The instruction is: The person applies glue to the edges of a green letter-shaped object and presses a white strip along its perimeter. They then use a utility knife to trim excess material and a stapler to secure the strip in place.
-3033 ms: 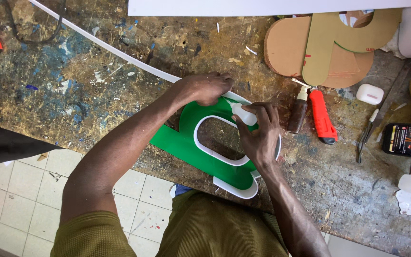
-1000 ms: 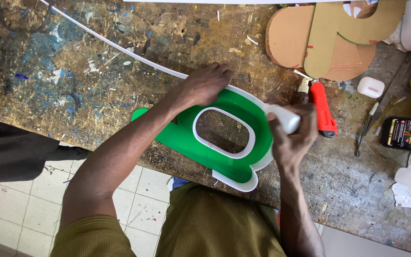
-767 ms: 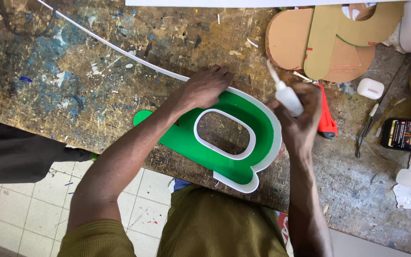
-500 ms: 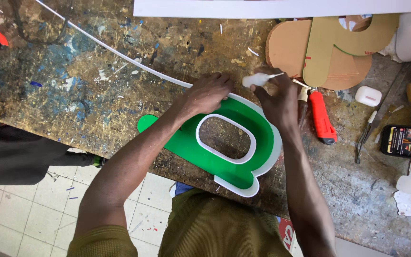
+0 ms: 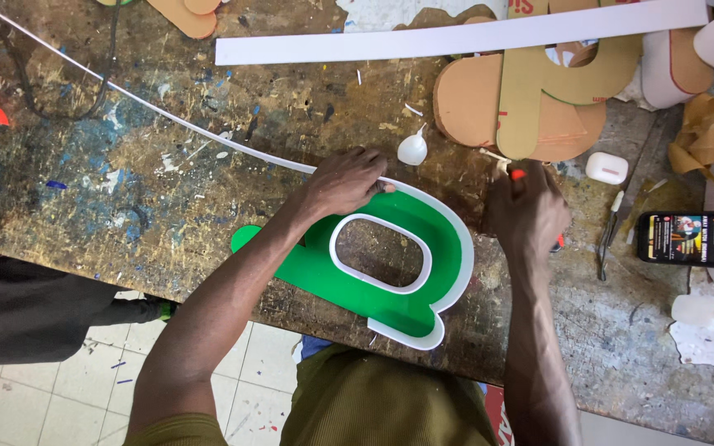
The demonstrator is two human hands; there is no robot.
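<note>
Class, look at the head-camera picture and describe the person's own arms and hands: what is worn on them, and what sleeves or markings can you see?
Both forearms are bare. The left hand and the right hand wear no gloves, and no rings or watch show. An olive-green ribbed short sleeve appears at the left upper arm, matching the shirt. No markings are visible.

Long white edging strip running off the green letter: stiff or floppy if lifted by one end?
Probably floppy: the white strip is long and thin and already curves around the green letter under the left hand. Likely light, so a push would slide it across the workbench. It would sag, not snap, I'd guess.
</note>
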